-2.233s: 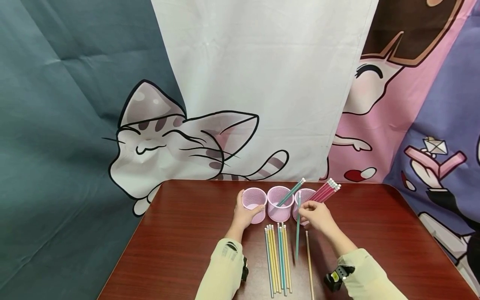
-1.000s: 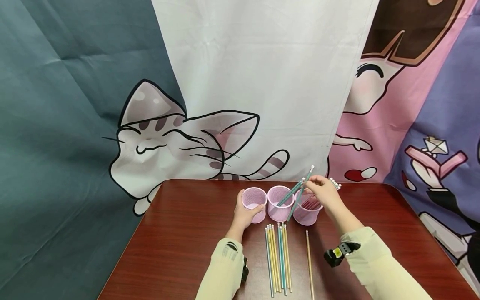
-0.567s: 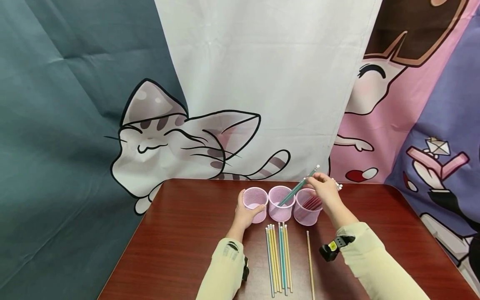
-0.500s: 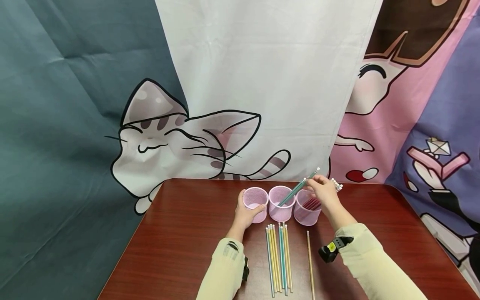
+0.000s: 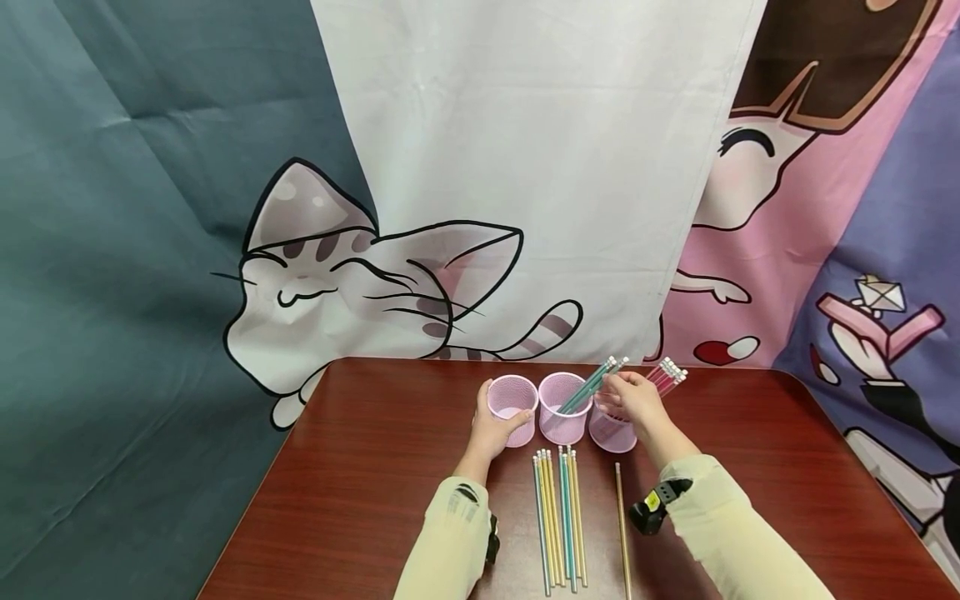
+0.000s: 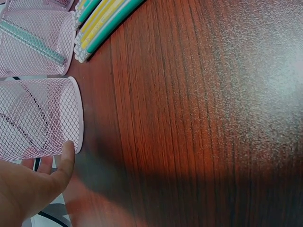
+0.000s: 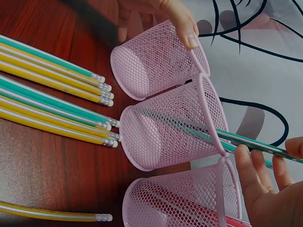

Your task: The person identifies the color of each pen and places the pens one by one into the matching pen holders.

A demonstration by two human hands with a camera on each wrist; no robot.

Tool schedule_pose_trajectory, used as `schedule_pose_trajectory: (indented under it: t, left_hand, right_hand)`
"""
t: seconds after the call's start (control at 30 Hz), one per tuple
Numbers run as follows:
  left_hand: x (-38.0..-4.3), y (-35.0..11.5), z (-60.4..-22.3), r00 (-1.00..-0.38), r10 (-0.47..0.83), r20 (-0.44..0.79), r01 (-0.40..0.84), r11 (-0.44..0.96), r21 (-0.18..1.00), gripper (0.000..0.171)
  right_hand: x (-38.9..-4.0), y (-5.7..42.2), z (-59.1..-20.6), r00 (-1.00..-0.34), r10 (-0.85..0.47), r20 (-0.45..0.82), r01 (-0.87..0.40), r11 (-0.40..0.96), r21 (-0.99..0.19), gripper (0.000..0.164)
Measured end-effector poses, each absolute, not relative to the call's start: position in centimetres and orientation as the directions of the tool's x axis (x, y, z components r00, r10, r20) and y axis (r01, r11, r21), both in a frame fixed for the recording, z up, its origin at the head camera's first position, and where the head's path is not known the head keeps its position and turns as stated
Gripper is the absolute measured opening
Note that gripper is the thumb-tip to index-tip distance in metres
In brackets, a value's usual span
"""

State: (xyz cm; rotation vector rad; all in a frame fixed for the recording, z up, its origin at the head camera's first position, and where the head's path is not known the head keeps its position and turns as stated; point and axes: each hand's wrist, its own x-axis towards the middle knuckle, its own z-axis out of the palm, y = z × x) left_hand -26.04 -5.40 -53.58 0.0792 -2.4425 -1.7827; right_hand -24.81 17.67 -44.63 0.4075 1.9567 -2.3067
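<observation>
Three pink mesh pen cups stand in a row. My left hand [image 5: 491,429] grips the left cup [image 5: 513,433], which has no pencils in it; its thumb lies over the rim in the right wrist view. At the middle cup [image 5: 562,429], my right hand [image 5: 633,402] pinches a green pencil [image 7: 255,143] whose lower part is inside the mesh. Other green pencils [image 5: 587,385] lean in that cup beside it. Red pencils [image 5: 666,377] lean in the right cup [image 5: 611,433], partly hidden behind my right hand.
Two bundles of yellow and green pencils [image 5: 550,521] lie on the brown table [image 5: 360,483] in front of the cups. A single yellow pencil [image 5: 622,529] lies to their right. A printed cloth [image 5: 555,167] hangs behind the table.
My right hand has carried the green pencil from in front of the right cup, up and over, then lowered it into the middle cup. The left hand has stayed on the left cup.
</observation>
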Motion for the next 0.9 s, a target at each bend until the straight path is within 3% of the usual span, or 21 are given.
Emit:
schedule_pose_trajectory:
  t: [0.2, 0.47, 0.7, 0.9]
  left_hand:
    - [-25.9, -5.4, -53.5, -0.992, -0.106, 0.063, 0.029, 0.296, 0.955, 0.090]
    - [-25.9, -5.4, -53.5, -0.993, -0.107, 0.058, 0.024, 0.293, 0.956, 0.090]
    - [-26.0, -5.4, -53.5, -0.993, -0.105, 0.059, 0.026, 0.288, 0.957, 0.089]
    - [-26.0, -5.4, -53.6, -0.993, -0.102, 0.061, 0.029, 0.291, 0.956, 0.090]
  right_hand:
    - [-24.7, 17.4, -44.8, -0.955, 0.088, -0.283, 0.266, -0.161, -0.950, 0.015]
    - [-24.6, 17.5, -44.9, -0.951, 0.083, -0.296, 0.283, -0.140, -0.949, 0.025]
    - [-24.5, 17.7, -45.0, -0.956, 0.079, -0.284, 0.271, -0.143, -0.952, 0.017]
    - [-23.3, 16.9, -45.7, -0.973, 0.035, -0.229, 0.230, 0.033, -0.973, 0.023]
